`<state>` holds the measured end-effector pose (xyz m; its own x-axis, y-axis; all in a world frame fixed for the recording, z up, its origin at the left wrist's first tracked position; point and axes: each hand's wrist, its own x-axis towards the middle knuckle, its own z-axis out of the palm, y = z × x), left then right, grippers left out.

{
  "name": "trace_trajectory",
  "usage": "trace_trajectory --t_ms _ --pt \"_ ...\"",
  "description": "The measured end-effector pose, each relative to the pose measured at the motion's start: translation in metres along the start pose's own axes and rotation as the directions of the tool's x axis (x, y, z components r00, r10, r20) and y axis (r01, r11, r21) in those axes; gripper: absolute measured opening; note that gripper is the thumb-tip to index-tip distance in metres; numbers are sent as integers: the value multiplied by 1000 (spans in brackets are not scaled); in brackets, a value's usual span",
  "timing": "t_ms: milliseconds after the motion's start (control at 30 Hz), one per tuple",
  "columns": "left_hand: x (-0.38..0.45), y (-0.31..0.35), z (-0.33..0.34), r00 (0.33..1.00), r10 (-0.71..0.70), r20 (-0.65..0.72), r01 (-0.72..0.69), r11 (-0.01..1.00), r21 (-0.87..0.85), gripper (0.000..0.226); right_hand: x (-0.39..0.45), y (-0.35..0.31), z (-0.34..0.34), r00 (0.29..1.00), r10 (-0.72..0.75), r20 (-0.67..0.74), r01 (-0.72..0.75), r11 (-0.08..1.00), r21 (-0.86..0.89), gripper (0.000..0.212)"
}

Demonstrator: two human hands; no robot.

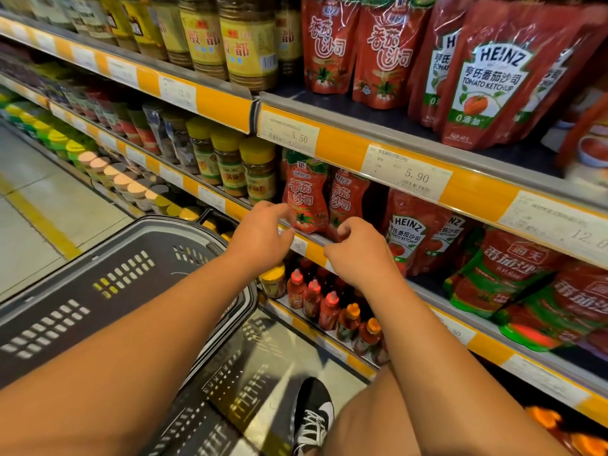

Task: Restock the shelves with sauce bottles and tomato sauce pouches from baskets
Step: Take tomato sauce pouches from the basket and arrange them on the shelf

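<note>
Both bare forearms reach forward from the bottom of the view toward the shelves, and below them a black and white sneaker (pixel 312 419) stands on the glossy floor. On the left, a dark grey shopping basket (pixel 108 284) with slotted walls stands close to the shelving; what it holds I cannot tell. The left hand (pixel 261 233) is at the front edge of the middle shelf (pixel 316 246), its fingers loosely curled, with the tips just in front of a red tomato sauce pouch (pixel 306 195) with Chinese lettering; I cannot tell whether they touch it or hold anything. The right hand (pixel 357 250) is just beside it, fingers curled inward at the shelf edge below a second pouch (pixel 345 200) of the same kind, and no object is visible inside it. Both pouches stand upright on the middle shelf, next to Heinz tomato ketchup pouches (pixel 408 232) on the right and yellow-capped jars (pixel 230 162) on the left. On the upper shelf stand more red pouches and large Heinz pouches (pixel 493 77), beside tall bottles with yellow labels (pixel 250 41). Under the hands, on the lower shelf, small sauce bottles (pixel 329 307) with red and orange caps stand in rows. Yellow price strips (pixel 480 189) run along the shelf edges, with tags reading 5.50 and 5.90.
</note>
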<state>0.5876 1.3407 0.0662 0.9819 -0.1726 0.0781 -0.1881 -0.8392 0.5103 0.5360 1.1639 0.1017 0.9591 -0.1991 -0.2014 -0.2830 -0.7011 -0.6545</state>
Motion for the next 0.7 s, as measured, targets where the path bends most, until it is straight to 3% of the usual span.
trace_trajectory --t_ms 167,400,500,700 --pt "12 2 3 991 69 119 -73 997 34 32 9 -5 9 998 -39 48 37 999 36 46" --pt "27 -4 12 985 77 151 -88 994 64 33 26 -8 23 999 4 42 -8 994 108 40" --pt "32 -5 13 982 93 165 -110 989 94 36 35 -7 26 999 42 5 -42 993 107 61" --pt "42 -6 19 981 118 154 -135 985 105 41 50 -8 35 995 95 -21 -92 991 96 53"
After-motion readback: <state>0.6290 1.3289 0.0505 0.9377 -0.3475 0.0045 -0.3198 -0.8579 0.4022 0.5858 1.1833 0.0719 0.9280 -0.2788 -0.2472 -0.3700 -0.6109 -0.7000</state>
